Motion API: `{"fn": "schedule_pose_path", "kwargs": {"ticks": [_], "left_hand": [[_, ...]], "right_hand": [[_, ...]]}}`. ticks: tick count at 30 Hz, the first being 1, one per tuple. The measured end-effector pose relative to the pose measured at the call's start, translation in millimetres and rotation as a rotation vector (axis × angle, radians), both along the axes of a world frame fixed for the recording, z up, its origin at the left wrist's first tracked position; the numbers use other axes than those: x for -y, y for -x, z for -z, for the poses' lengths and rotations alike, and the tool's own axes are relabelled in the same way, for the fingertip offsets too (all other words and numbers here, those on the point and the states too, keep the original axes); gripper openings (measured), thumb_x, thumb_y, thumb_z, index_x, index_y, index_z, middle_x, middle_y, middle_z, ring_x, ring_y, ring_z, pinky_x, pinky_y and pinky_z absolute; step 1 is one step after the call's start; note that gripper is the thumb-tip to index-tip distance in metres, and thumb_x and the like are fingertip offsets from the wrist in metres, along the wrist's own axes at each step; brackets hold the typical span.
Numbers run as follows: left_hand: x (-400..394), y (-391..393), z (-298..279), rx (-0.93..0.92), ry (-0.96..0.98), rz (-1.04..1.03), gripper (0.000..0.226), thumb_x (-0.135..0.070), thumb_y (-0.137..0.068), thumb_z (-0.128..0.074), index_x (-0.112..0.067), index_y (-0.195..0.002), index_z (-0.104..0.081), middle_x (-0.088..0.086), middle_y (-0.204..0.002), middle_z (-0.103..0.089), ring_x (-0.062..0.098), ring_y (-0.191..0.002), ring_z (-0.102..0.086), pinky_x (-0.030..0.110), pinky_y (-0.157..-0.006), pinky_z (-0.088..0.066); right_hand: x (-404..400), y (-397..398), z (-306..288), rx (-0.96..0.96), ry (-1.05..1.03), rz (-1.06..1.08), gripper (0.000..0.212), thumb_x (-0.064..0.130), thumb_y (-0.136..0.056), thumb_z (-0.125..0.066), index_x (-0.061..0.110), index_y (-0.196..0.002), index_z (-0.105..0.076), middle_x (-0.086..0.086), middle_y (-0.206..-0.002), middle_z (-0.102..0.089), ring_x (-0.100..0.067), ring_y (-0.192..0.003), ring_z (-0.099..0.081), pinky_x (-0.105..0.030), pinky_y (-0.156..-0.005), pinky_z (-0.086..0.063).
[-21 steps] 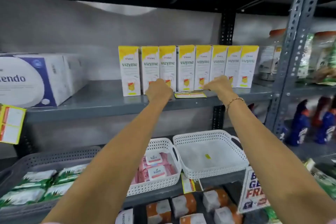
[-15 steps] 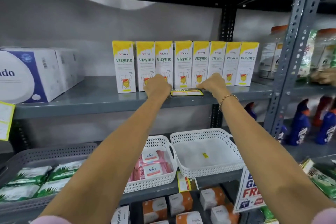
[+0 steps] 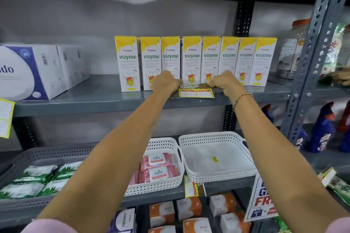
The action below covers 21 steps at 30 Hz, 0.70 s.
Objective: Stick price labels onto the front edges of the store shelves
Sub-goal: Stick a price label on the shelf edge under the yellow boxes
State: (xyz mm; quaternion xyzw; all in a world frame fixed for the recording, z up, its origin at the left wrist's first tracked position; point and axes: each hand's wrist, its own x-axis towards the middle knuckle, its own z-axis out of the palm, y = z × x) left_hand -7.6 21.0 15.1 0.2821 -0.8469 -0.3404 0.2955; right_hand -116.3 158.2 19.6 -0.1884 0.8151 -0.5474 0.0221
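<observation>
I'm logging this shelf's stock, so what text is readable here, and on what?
"Viviva" and "vizyme": yellow-and-white cartons in a row.
"SUPER MARKET": yellow price label held flat on the grey shelf by the left hand and right hand.
"kara": pink wipe packs.
"vilendo": white-and-blue box lowest.
"FR": cut-off white sign.
Smaller print on the cartons and label: too blurred.

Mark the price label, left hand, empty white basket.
price label (image 3: 196, 93), head view, its yellow lower panel
left hand (image 3: 165, 81), head view, back of the hand
empty white basket (image 3: 191, 167), head view, left wall
</observation>
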Motion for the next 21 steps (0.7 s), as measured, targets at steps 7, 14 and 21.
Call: {"fn": "schedule_pose_path", "kwargs": {"ticks": [7,14,21], "left_hand": [[-2.6,-13.8,-5.0,0.017,0.037,0.006,0.031,-0.029,-0.083,-0.065,-0.012,-0.069,-0.044,0.003,-0.068,-0.05,0.026,-0.079,-0.053,0.037,-0.077,-0.043],[-7.9,-38.1,-3.1,-0.1,0.1,0.053,0.012,-0.023,-0.086,-0.066,-0.013,-0.084,-0.072,0.002,-0.107,-0.072,0.022,-0.108,-0.058,0.044,-0.1,-0.04],[-17.0,-67.0,13.2,-0.149,0.171,0.079,0.025,-0.006,-0.084,-0.056,-0.022,-0.072,-0.071,-0.007,-0.09,-0.071,0.016,-0.106,-0.059,0.049,-0.101,-0.04]], "right_hand": [[-14.5,-11.7,-4.9,0.025,0.04,-0.028,0.032,0.011,-0.08,-0.071,0.004,-0.096,-0.045,0.0,-0.07,-0.042,-0.015,-0.073,-0.045,-0.022,-0.041,-0.03],[-23.4,-19.1,1.7,-0.027,0.081,-0.065,0.042,0.019,-0.077,-0.076,-0.005,-0.107,-0.06,-0.01,-0.109,-0.059,-0.02,-0.096,-0.05,-0.028,-0.079,-0.04],[-31.6,-42.1,22.3,-0.337,-0.062,0.005,0.034,0.027,-0.079,-0.073,-0.006,-0.088,-0.069,-0.018,-0.1,-0.072,-0.029,-0.093,-0.066,-0.047,-0.087,-0.053]]}}
